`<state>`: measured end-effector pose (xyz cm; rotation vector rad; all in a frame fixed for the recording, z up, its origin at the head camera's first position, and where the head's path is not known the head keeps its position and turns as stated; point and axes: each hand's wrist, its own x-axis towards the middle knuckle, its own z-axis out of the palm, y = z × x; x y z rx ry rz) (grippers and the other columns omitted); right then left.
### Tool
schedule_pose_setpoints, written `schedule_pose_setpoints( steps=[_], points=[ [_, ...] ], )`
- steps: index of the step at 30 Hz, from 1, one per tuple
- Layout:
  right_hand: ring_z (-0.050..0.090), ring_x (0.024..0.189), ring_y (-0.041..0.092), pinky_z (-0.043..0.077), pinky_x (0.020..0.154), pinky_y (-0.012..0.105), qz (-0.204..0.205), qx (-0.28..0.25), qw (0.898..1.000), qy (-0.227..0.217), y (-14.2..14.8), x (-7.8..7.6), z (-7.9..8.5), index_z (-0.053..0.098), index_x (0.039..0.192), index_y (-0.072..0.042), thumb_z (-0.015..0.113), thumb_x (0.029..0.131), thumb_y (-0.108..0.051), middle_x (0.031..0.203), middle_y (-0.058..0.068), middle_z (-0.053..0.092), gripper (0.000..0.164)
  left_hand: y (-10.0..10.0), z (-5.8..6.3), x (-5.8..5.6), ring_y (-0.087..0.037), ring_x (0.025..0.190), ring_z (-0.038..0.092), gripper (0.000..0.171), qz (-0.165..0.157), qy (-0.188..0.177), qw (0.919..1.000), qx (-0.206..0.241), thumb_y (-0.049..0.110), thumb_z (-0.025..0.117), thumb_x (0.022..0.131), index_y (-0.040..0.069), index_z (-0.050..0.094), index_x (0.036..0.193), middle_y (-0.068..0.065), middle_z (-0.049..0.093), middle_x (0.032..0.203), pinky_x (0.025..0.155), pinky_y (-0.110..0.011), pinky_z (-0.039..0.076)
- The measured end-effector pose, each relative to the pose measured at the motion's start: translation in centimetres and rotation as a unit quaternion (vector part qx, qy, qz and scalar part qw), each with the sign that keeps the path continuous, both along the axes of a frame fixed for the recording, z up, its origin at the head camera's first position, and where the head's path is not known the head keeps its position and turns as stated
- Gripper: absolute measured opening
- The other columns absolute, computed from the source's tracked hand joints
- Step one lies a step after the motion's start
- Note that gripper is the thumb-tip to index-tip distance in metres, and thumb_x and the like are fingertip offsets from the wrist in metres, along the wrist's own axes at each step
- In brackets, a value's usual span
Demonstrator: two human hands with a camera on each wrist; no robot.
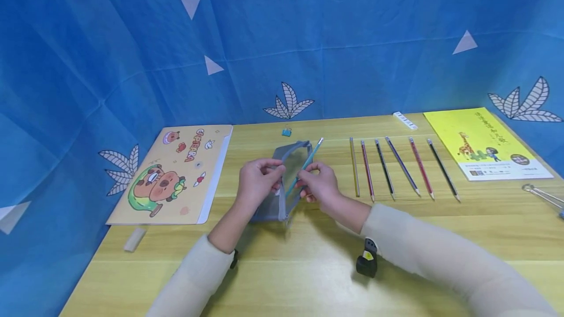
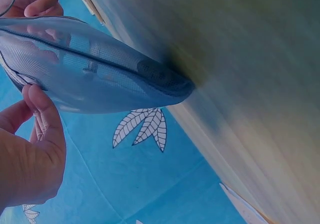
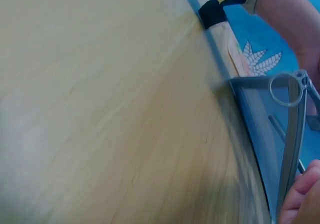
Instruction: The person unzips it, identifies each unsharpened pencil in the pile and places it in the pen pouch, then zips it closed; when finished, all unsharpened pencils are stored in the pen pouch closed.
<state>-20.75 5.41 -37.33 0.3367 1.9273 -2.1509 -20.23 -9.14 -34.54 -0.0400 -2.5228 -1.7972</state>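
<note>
A grey mesh zip pouch [image 1: 270, 208] stands tilted over the table with its mouth spread open. My left hand [image 1: 257, 180] pinches the left edge of that mouth between thumb and fingertips. In the left wrist view, the same hand [image 2: 37, 151] grips the rim of the pouch [image 2: 115, 84]. My right hand [image 1: 320, 183] holds a light blue pencil [image 1: 313, 153] at the opening, slanted, its lower part inside the pouch. The right wrist view shows a ring on the zip [image 3: 286, 89] and the right fingers [image 3: 302, 191] at the pouch's edge.
Several pencils [image 1: 383, 168] lie in a row right of the pouch. Farther right are a yellow booklet [image 1: 484, 141] and a large clip [image 1: 544, 194]. Behind sit a blue binder clip [image 1: 286, 132] and a white strip [image 1: 405, 120]. A capybara folder [image 1: 176, 175] and an eraser-like block [image 1: 134, 239] lie left.
</note>
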Motion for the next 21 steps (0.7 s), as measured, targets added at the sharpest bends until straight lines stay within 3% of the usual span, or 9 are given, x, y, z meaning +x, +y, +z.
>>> schedule_pose_setpoints(
  steps=[11, 21],
  points=[
    [0.046, 0.037, 0.01, 0.031, 0.032, 0.018, 0.053, 0.021, 0.998, -0.037, -0.66, -0.09, 0.3, 0.047, 0.091, -0.003, 0.055, 0.074, -0.006, 0.065, 0.012, 0.061, 0.019, 0.07, -0.28, -0.17, -0.017, 0.047, 0.057, 0.015, -0.014, 0.001, 0.9999, 0.0, 0.014, 0.063, 0.078, 0.006, 0.065, 0.091, -0.015, 0.062, 0.067, 0.047, -0.029, 0.049],
    [0.046, 0.037, 0.008, 0.03, 0.032, 0.017, 0.113, 0.06, 0.989, -0.07, -0.56, -0.72, 0.48, 0.049, 0.092, -0.003, 0.056, 0.077, -0.01, 0.073, 0.015, 0.062, 0.018, 0.28, -0.28, -0.04, -0.017, 0.047, 0.057, 0.02, -0.019, 0.001, 0.9998, -0.006, 0.014, 0.063, 0.078, 0.002, 0.064, 0.094, -0.008, 0.06, 0.063, 0.047, -0.029, 0.049]
  ],
)
